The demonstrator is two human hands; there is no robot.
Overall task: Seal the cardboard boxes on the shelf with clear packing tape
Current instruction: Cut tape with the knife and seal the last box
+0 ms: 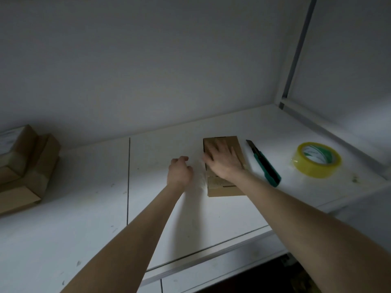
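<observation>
A small flat cardboard box lies on the white shelf. My right hand rests flat on its top with the fingers spread. Just left of the box, my left hand has its fingers curled; a strip of clear tape hangs off the box's left edge beside it, and I cannot tell whether the fingers pinch it. A roll of clear tape with a green-printed core lies to the right. A green utility knife lies between box and roll.
A stack of cardboard boxes sits at the far left of the shelf. A grey upright post stands in the back right corner. The shelf's front edge runs below my forearms. A seam divides the shelf boards.
</observation>
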